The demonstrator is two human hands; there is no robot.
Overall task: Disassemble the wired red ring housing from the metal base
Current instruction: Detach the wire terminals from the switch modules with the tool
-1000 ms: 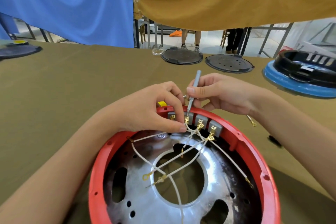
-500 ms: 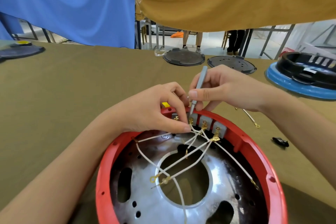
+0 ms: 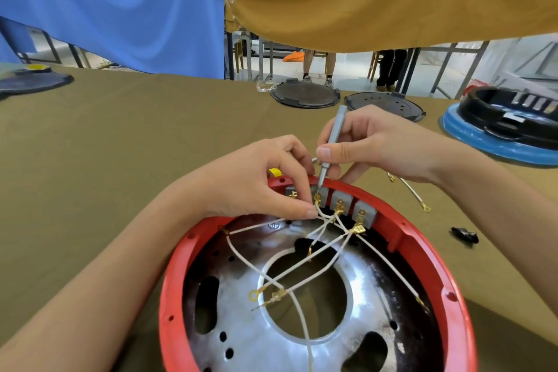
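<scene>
Head view shows the right hand (image 3: 383, 145) gripping a screwdriver (image 3: 330, 145) on a terminal screw (image 3: 317, 198) of the red ring (image 3: 434, 269) on the desk (image 3: 105, 145), left hand (image 3: 256, 184) pinching its wire (image 3: 324, 216); next, likely loosen and free it.

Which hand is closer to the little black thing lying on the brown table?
Right. The right hand, gripping the grey screwdriver, is on the same side as the small black piece. The left hand is farther, across the red ring housing.

Two bare forearms are seen, with no sleeves reaching the wrists. The left hand (image 3: 256, 187) and right hand (image 3: 371, 145) are ungloved; short, unpainted nails are shown, and no rings are worn.
</scene>
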